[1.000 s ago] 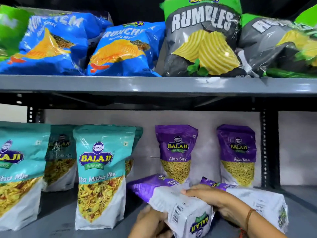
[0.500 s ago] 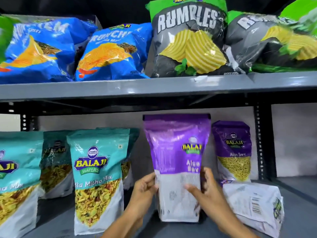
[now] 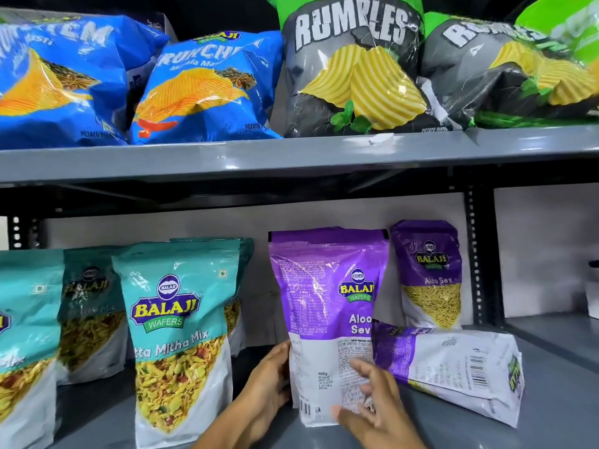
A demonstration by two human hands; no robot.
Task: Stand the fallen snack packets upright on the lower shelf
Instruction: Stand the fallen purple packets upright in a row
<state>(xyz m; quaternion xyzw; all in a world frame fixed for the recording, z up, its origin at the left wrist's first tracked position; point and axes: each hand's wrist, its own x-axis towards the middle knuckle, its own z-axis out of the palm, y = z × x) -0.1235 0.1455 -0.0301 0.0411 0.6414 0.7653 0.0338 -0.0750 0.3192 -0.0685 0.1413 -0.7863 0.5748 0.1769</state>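
Note:
A purple Aloo Sev packet (image 3: 327, 286) stands upright on the grey lower shelf (image 3: 557, 403), its printed back facing me. My left hand (image 3: 265, 384) grips its lower left edge. My right hand (image 3: 372, 406), blurred, lies against its lower front with the fingers spread. Just to the right, a second purple packet (image 3: 453, 367) lies on its side, its top touching the upright one. A third purple packet (image 3: 429, 277) stands behind it near the back wall.
Several teal Mitha Mix packets (image 3: 175, 335) stand upright on the left of the shelf. The upper shelf edge (image 3: 291, 157) hangs close overhead, carrying blue chip bags (image 3: 201, 89) and Rumbles bags (image 3: 353, 69). A black rack post (image 3: 478, 254) stands at the right.
The purple packet went from lying in my hands to standing on the shelf. My right hand has slid down its front and its fingers have spread.

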